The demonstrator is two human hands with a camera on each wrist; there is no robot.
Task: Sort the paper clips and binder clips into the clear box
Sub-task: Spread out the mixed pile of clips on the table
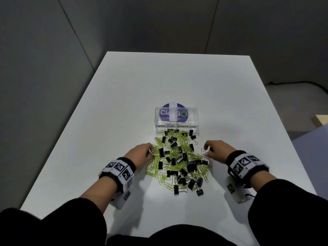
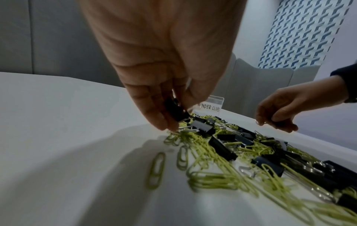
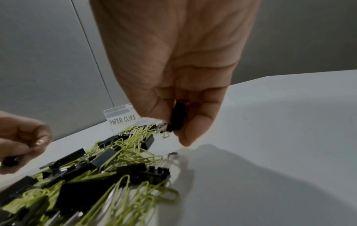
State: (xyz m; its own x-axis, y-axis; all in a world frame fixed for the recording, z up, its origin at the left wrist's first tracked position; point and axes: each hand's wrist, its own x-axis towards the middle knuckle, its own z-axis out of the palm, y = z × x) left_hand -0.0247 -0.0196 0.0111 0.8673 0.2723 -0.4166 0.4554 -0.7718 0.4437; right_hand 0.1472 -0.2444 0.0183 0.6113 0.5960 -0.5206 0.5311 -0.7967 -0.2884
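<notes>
Nearest you, the pile (image 1: 179,162) of green paper clips and black binder clips is spread on the bench (image 1: 124,103), so each piece can be picked singly. At the pile's left edge your left hand (image 1: 140,153) pinches a black binder clip (image 2: 174,110); at its right edge your right hand (image 1: 216,151) pinches another binder clip (image 3: 176,117). Just beyond the pile sits the clear box (image 1: 176,119), labels facing you, apparently still empty.

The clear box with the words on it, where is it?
In the head view the clear box stands on the white table, just beyond the far edge of the clip pile, farther away than both hands.
</notes>
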